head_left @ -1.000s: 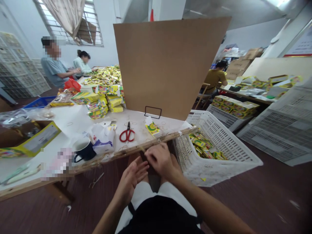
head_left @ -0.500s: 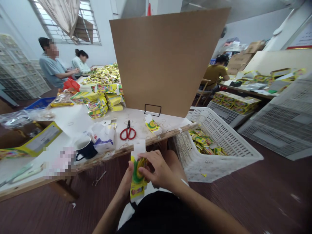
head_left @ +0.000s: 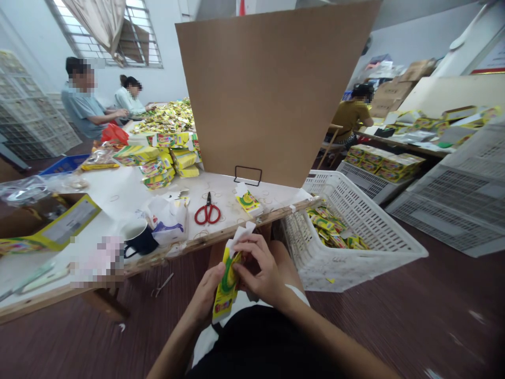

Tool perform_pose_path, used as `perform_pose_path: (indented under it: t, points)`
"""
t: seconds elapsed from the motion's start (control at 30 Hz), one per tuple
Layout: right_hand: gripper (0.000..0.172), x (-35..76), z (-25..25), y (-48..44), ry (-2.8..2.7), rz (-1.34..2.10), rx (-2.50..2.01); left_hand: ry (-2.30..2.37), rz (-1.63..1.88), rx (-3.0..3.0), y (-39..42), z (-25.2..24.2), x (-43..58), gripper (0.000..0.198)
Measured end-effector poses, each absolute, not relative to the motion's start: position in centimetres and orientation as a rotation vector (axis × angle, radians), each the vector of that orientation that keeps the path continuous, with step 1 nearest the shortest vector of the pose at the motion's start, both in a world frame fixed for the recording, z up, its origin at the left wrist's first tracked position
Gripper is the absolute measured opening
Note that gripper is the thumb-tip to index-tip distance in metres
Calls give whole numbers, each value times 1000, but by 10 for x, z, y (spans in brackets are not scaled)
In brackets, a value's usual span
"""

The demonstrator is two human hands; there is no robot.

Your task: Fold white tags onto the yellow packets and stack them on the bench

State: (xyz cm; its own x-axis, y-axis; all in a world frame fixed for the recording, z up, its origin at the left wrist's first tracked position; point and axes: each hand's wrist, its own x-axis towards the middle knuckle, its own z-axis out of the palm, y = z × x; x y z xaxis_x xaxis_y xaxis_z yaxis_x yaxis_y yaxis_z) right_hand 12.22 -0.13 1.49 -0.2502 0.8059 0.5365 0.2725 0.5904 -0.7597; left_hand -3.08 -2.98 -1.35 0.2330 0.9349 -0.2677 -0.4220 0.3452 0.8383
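A small yellow-and-green printed carton [head_left: 225, 288] is held upright and slightly tilted above my lap, its white end flap [head_left: 243, 230] standing open at the top. My left hand [head_left: 208, 289] is closed around the carton's left side, thumb on its front. My right hand [head_left: 258, 268] is closed at the carton's upper right, fingers bent by the flap and thumb against the printed face. Its fingertips hide part of the carton's mouth. On the table edge beyond lies a short stack of flat cartons [head_left: 249, 202]. Red-handled scissors [head_left: 207, 211] rest left of it.
A white plastic crate [head_left: 366, 266] with yellow packets stands at the right. A large cardboard sheet [head_left: 272, 100] rises from the table. Further left are a dark mug [head_left: 140, 239], a plastic bag [head_left: 169, 218] and stacked cartons [head_left: 158, 171]. Several people sit working beyond.
The carton has tilted, its top leaning to the right, and its flap has swung right. My right hand has shifted slightly up and to the right along it.
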Motion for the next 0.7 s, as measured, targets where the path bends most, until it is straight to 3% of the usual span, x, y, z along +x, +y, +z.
perform_pose_path:
  t: [0.13, 0.4, 0.7]
  points:
    - [42, 126, 18, -1, -1804, 697, -1004, 870, 1057, 701, -29, -16, -30, 50]
    - [2, 134, 43, -5, -1912, 709, -1088, 756, 1071, 736, -27, -7, -30, 40]
    - [6, 136, 43, -3, -2038, 753, -1023, 753, 1036, 757, -27, -4, -35, 40]
